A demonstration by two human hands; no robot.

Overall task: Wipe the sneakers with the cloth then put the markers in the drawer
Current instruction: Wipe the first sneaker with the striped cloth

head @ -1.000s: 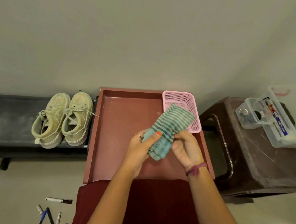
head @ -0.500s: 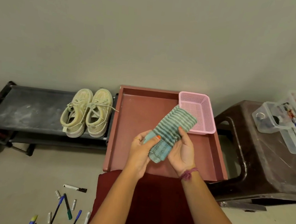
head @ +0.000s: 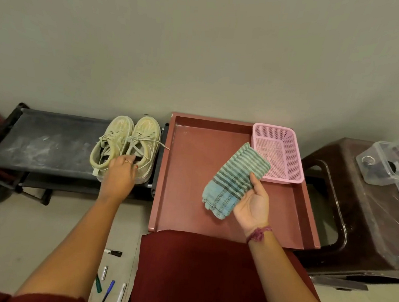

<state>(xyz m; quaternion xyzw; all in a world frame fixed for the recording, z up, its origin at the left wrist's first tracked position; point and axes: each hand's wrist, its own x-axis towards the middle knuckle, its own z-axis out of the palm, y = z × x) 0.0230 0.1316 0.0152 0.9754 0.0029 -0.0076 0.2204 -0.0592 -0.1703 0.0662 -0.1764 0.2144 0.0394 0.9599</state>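
Held a folded, green-striped cloth [head: 235, 181] in the right hand [head: 253, 204], palm up, thumb on the cloth's right edge and fingers hidden beneath it, so clamped on the cloth. Kept it above the bare floor of the open reddish drawer [head: 193, 155], near the drawer's middle, its far corner overlapping the near-left edge of a pink basket [head: 278, 153] set in the drawer's far right corner. Wore a dark red thread [head: 258, 234] on that wrist.

Had the left hand [head: 120, 175] stretched out to the left, laid on the near end of the pale sneakers [head: 126, 141], with the fingertips at the opening of the right-hand shoe. Could not tell whether those fingers gripped the shoe or only touched it. Saw both sneakers side by side, touching, toes toward the wall, at the right end of a low, dusty black rack [head: 48, 143] just left of the drawer.

Left the markers [head: 108, 280] scattered on the pale floor [head: 2, 241] at the near left, between the left forearm and a dark red garment [head: 205, 278], well apart from the drawer. Noted a brown plastic stool [head: 369, 228] right of the drawer, with a clear lidded box [head: 392, 167] on top.
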